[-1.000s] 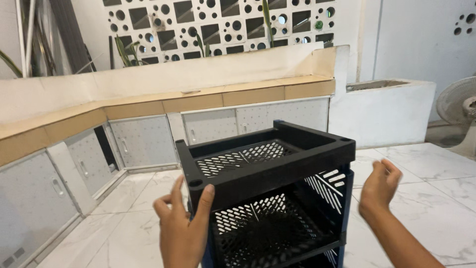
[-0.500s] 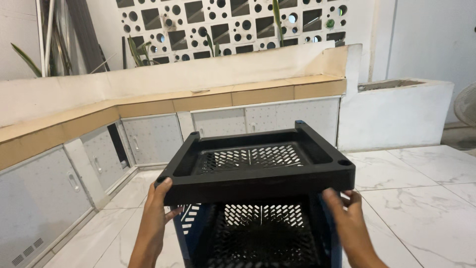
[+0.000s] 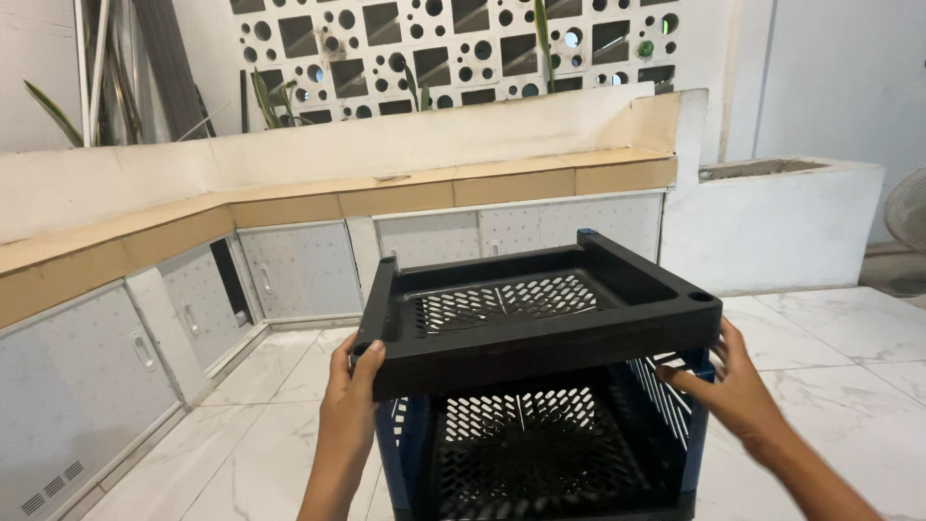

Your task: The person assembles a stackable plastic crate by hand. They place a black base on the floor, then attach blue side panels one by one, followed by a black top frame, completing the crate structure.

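A white marble-patterned floor spreads across the lower part of the view. Along the back and left runs an L-shaped counter with a tan top and pale grey cabinet doors beneath it. Behind the counter stands a white wall screen pierced with round and square holes, with green plant leaves in front of it. To the right sits a white block-shaped planter box.

In the middle foreground stands a black shelf rack with perforated trays and blue corner posts, resting on the floor just in front of the person. Its top tray sits slightly tilted, its right side higher than the left.

The left hand grips the front left corner of the top tray, thumb over the upper edge and fingers curled tight against the rim. The right hand is at the front right corner, its fingers spread and loosely extended, tips touching the tray's right side below the corner rather than clamping it.
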